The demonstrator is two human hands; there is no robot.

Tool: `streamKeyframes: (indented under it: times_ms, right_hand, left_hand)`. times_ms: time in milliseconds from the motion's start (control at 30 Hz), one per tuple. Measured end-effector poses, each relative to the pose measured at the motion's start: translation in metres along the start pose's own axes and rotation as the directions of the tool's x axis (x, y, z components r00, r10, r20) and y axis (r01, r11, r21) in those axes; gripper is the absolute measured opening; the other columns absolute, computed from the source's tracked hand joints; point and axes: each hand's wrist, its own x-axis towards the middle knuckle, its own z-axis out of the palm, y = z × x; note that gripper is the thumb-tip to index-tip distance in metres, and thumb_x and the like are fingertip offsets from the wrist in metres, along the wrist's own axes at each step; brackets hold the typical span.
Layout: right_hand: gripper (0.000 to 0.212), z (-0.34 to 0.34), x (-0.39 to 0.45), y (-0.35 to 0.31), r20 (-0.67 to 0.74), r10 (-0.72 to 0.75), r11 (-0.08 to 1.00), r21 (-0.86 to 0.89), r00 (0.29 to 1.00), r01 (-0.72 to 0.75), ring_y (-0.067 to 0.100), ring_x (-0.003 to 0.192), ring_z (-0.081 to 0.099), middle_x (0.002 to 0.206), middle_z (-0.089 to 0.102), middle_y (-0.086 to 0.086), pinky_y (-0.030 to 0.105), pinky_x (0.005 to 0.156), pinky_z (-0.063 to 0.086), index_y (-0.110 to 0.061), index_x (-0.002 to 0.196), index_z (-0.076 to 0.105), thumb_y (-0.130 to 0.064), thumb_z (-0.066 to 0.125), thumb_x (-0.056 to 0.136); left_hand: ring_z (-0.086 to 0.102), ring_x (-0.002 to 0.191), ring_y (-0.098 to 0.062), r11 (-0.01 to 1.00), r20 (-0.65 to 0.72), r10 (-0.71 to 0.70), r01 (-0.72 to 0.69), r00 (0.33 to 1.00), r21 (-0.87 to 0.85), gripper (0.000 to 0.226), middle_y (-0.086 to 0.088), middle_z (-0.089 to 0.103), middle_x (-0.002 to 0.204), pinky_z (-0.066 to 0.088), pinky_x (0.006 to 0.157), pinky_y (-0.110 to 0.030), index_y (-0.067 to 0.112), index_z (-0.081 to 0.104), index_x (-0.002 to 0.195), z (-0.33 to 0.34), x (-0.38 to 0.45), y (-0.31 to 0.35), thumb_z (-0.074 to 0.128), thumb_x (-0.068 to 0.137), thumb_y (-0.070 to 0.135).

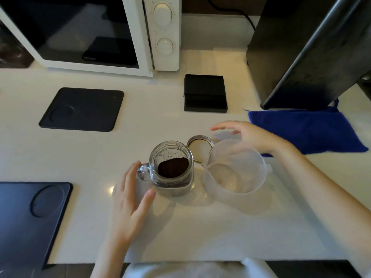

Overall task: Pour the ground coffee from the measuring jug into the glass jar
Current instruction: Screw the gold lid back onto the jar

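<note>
A glass jar [172, 178] with a side handle stands upright on the white counter [200, 227], with dark ground coffee [173, 167] inside it. Right beside it stands a clear plastic measuring jug [235, 171], upright and with no coffee visible in it, its spout toward the jar. My left hand [130, 199] hovers open just left of the jar's handle, touching nothing. My right hand [249, 135] is open above the jug's far rim, fingers spread, holding nothing. The jar's round lid [197, 146] lies on the counter behind the jar.
A white microwave [96, 33] stands at the back left, a tall black appliance [305, 49] at the back right. A small black scale [205, 93], a dark mat [82, 109], a second dark mat [30, 217] at the front left and a blue cloth [307, 131] lie around.
</note>
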Motion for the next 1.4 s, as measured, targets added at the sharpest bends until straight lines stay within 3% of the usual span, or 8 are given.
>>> streamKeyframes:
  times_ms: [133,333,533,733,1033,1167,1300,1400]
  right_hand:
    - [0.078,0.001,0.033,0.004,0.194,-0.065,0.975,-0.199,0.979,0.104,0.010,0.128,0.022,0.143,0.032,-0.008,0.027,0.102,0.020,-0.040,0.135,0.032,-0.028,0.078,0.072]
    - [0.079,0.010,0.056,-0.002,0.333,-0.042,0.934,-0.321,0.942,0.155,0.025,0.134,0.008,0.153,0.015,0.002,0.053,0.108,0.015,-0.052,0.125,0.023,-0.028,0.076,0.073]
    - [0.070,0.007,0.049,-0.009,0.110,-0.118,0.976,-0.169,0.987,0.136,0.015,0.121,0.039,0.131,0.047,-0.004,0.023,0.094,0.032,-0.023,0.130,0.044,-0.017,0.078,0.070]
    - [0.071,-0.016,0.020,-0.042,-0.124,-0.151,0.973,0.155,0.981,0.169,0.004,0.102,0.057,0.116,0.060,-0.004,0.020,0.084,0.047,-0.026,0.121,0.051,-0.035,0.084,0.059]
    - [0.077,-0.013,-0.025,-0.100,-0.056,-0.298,0.935,0.184,0.953,0.303,0.010,0.111,0.053,0.117,0.057,-0.004,0.018,0.090,0.042,-0.019,0.126,0.045,-0.032,0.077,0.056]
    - [0.075,-0.009,-0.036,-0.115,-0.011,-0.286,0.948,0.141,0.958,0.284,0.003,0.113,0.049,0.122,0.050,-0.006,0.011,0.087,0.039,-0.032,0.128,0.042,-0.039,0.072,0.060]
    - [0.082,0.001,-0.037,-0.130,-0.011,-0.261,0.963,0.064,0.965,0.261,-0.002,0.113,0.047,0.121,0.044,-0.016,0.010,0.088,0.040,-0.033,0.127,0.037,-0.030,0.081,0.057]
    - [0.078,0.012,-0.033,-0.143,-0.025,-0.298,0.953,-0.063,0.954,0.296,0.003,0.108,0.049,0.116,0.047,-0.013,0.019,0.089,0.044,-0.027,0.120,0.037,-0.025,0.083,0.057]
  left_hand:
    - [0.007,0.144,-0.005,0.943,0.101,0.033,-0.064,0.994,0.327,0.089,0.005,0.019,0.156,-0.007,0.115,-0.026,0.025,0.019,0.144,0.000,-0.009,-0.003,0.032,0.071,0.075]
    - [0.006,0.145,-0.010,0.851,0.098,0.012,-0.062,0.995,0.521,0.088,0.005,0.018,0.156,-0.012,0.114,-0.027,0.030,0.020,0.144,0.008,-0.007,-0.001,0.034,0.070,0.076]
    - [0.008,0.145,-0.009,0.845,0.102,0.005,-0.059,0.995,0.532,0.089,0.007,0.021,0.156,-0.006,0.115,-0.031,0.033,0.024,0.142,0.008,-0.006,-0.002,0.032,0.067,0.080]
    - [0.005,0.144,-0.007,0.866,0.081,0.016,-0.055,0.997,0.496,0.088,0.008,0.017,0.157,-0.010,0.113,-0.027,0.033,0.022,0.143,0.008,-0.007,-0.001,0.036,0.067,0.077]
    - [0.026,0.130,0.006,0.998,0.041,-0.043,0.044,0.998,-0.043,0.122,0.021,0.029,0.144,0.022,0.114,-0.034,0.033,0.015,0.142,-0.006,0.002,0.028,0.055,0.040,0.085]
    - [0.034,0.128,0.007,0.973,-0.018,0.054,-0.057,0.998,-0.225,0.105,0.021,0.037,0.141,0.030,0.102,-0.015,0.040,0.026,0.136,0.000,0.008,0.036,0.071,0.046,0.068]
    - [0.047,0.124,-0.008,0.953,-0.050,0.135,-0.143,0.990,-0.268,0.082,0.003,0.051,0.133,0.041,0.102,-0.028,0.054,0.037,0.121,0.001,0.017,0.042,0.070,0.048,0.070]
    - [0.055,0.115,-0.013,0.942,-0.028,0.149,-0.151,0.988,-0.300,0.083,0.000,0.059,0.122,0.047,0.096,-0.040,0.038,0.046,0.121,0.001,0.021,0.040,0.074,0.048,0.065]
